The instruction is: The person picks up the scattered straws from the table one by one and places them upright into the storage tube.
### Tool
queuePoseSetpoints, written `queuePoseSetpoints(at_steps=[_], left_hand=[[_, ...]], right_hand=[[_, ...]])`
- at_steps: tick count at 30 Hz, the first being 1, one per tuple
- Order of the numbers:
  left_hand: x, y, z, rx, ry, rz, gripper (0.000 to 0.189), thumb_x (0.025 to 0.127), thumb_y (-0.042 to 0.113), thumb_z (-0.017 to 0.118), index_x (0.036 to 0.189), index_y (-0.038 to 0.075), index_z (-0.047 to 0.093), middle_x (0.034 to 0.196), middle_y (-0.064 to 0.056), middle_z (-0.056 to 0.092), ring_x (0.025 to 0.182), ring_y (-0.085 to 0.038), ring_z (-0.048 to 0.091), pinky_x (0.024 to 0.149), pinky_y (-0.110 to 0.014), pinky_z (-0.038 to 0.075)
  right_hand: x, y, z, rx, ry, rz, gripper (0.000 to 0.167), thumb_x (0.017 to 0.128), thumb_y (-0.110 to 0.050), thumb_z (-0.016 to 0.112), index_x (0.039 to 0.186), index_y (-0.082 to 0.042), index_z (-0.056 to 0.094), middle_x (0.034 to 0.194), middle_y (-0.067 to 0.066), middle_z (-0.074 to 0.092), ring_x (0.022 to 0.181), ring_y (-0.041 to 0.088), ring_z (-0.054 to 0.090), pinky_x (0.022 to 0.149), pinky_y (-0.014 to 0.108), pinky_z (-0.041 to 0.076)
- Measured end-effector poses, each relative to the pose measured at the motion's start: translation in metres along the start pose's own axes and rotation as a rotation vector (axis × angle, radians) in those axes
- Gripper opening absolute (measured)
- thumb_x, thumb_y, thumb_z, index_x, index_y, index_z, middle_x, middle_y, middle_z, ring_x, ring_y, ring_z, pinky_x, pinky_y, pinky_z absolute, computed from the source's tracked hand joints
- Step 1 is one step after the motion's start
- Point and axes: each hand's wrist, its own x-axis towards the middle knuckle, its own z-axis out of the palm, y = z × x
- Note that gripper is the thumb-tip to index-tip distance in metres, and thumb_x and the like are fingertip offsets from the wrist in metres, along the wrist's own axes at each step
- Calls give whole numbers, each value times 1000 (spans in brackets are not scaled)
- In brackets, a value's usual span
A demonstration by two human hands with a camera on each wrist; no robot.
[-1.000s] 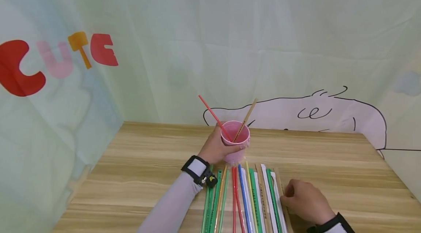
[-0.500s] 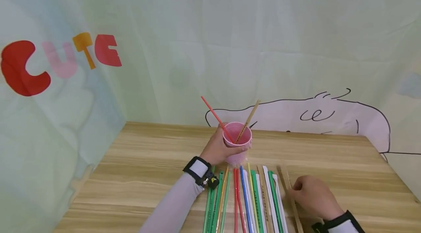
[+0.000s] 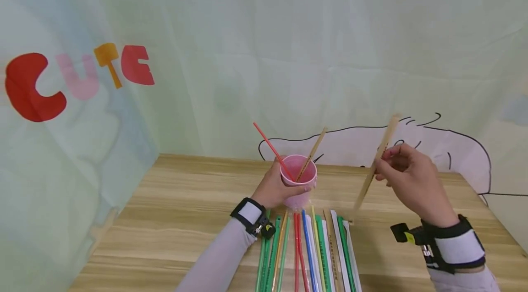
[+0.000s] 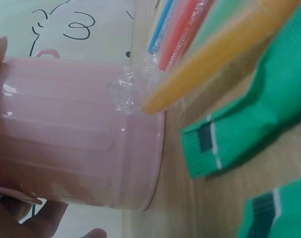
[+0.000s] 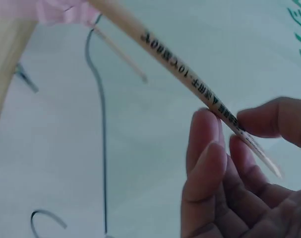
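Observation:
My left hand point(image 3: 273, 187) grips the side of a pink cup point(image 3: 299, 198), which stands on the table beyond a row of straws. Inside lean a red straw point(image 3: 267, 141) and a brown straw point(image 3: 314, 149), crossing near the bottom. To the right, raised above the table, my right hand point(image 3: 414, 181) pinches another brown straw point(image 3: 366, 186) between thumb and fingertips. That straw is tilted, upper end to the right, and black print runs along it in the right wrist view. In the left wrist view the pink cup point(image 4: 66, 134) fills the left half, fingers partly hidden beneath it.
Several straws lie side by side in front of the cup: green wrapped ones point(image 3: 272, 255), red ones point(image 3: 296, 246), a blue one point(image 3: 308, 250) and white wrapped ones point(image 3: 339, 241), among others. A printed curtain point(image 3: 231, 53) hangs behind the wooden table point(image 3: 185, 200).
My right hand has lifted the brown straw from the right end of the row, raising it up and away from the table. The left hand keeps its grip on the cup.

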Motion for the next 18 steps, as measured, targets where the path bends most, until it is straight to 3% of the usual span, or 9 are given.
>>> queuePoseSetpoints(at_steps=[5,8,15,18], left_hand=[[0,-1,1,-9,-5,4,94,79,44,90,153,24,35,146,0,55,135,-23,54,105,-43,56],[0,-1,1,-10,-7,16,93,79,44,90,152,24,35,146,0,56,135,-23,54,105,-43,56],[-1,-1,0,-24,-8,14,93,78,43,91,152,24,36,145,0,56,135,-22,54,109,-44,53],[-2,0,0,-29,-5,7,93,78,44,91,151,25,36,145,1,57,134,-21,54,110,-45,52]], right_hand=[[17,-20,9,99,135,-83,23,103,-22,65,112,-1,61,100,16,75,77,-2,71,67,14,57],[26,-27,18,161,164,-87,24,102,-21,65,113,0,61,102,17,76,78,-2,71,70,13,58],[36,-33,49,228,106,-53,26,102,-22,66,113,1,63,103,20,77,78,-3,70,69,16,58],[38,-31,65,240,71,-44,23,102,-20,67,112,0,63,101,18,78,77,2,72,69,18,58]])
